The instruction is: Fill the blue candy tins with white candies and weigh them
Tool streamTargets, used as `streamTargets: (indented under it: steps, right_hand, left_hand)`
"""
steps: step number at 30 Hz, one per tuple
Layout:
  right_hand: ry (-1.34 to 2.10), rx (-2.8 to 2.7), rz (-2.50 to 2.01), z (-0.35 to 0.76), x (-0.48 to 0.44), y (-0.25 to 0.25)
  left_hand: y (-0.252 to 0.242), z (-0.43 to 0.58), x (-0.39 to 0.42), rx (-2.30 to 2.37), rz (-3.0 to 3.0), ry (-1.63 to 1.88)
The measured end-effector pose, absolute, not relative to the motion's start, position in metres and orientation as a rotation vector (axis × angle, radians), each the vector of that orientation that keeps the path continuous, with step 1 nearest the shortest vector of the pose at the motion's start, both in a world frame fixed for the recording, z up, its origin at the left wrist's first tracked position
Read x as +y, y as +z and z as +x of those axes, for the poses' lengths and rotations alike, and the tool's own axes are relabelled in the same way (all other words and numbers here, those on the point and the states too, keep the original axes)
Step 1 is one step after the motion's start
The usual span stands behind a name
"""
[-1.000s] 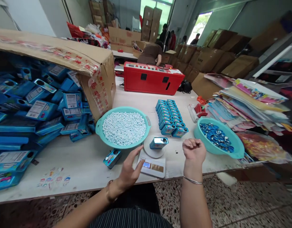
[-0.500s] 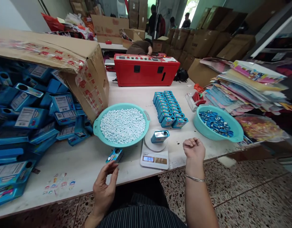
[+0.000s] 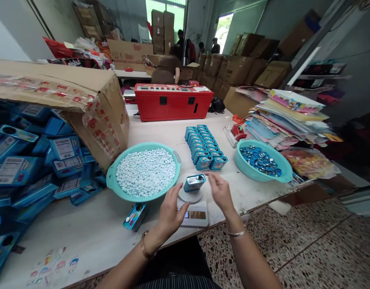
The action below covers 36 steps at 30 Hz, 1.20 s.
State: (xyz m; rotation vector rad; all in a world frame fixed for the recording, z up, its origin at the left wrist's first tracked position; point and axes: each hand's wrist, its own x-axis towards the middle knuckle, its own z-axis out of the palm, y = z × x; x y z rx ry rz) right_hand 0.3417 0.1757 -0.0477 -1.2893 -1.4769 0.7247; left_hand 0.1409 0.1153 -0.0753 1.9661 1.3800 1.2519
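Observation:
A small blue tin with a hole in its silver top stands on the round plate of a white digital scale. My left hand is just left of the tin, fingers and thumb apart, partly covering the scale's display. To the tin's right, my right hand reaches in with its fingers stretched out and nothing visible in them. Left of the scale is a turquoise bowl full of small white candies. Another blue tin, with a white piece on it, lies tilted at the bowl's near edge.
Rows of blue tins stand behind the scale. A turquoise basin of blue-and-silver caps sits right. A carton spilling blue tins is left. A red machine and paper stack stand farther back.
My left hand has moved right from the loose tin to the scale. My right hand has moved left to the tin on the scale, its curled fingers now stretched. The view has shifted.

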Motion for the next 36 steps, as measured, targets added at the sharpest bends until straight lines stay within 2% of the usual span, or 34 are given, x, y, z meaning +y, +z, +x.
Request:
streamTargets:
  steps: [4, 8, 11, 16, 21, 27, 32, 36]
  right_hand:
    - [0.417, -2.259, -1.438, 0.336, 0.170, -0.043]
    - [0.324, -2.432, -1.608, 0.343, 0.172, -0.044]
    - [0.572, -2.182, -1.497, 0.351, 0.174, -0.053]
    - [0.987, -1.424, -1.302, 0.367, 0.179, -0.068]
    - [1.133, -0.758, -1.212, 0.391, 0.177, -0.076]
    - [1.148, -0.539, -1.203, 0.405, 0.169, -0.086]
    - [1.193, -0.528, -1.153, 0.403, 0.162, -0.095]
    - [1.357, -0.474, -1.015, 0.411, 0.153, -0.109]
  left_hand:
    - [-0.075, 0.170, 0.159, 1.456, 2.110, 1.102]
    - [-0.070, 0.181, 0.180, 1.560, 2.167, 0.855]
    - [-0.065, 0.184, 0.185, 1.570, 2.186, 0.717]
    - [-0.061, 0.195, 0.204, 1.591, 2.131, 0.678]
    - [-0.057, 0.221, 0.247, 1.648, 2.098, 0.683]
    - [-0.061, 0.259, 0.274, 1.715, 2.003, 0.700]
    - [-0.059, 0.253, 0.230, 1.667, 1.946, 0.942]
    - [-0.048, 0.180, 0.153, 1.433, 2.052, 1.332]
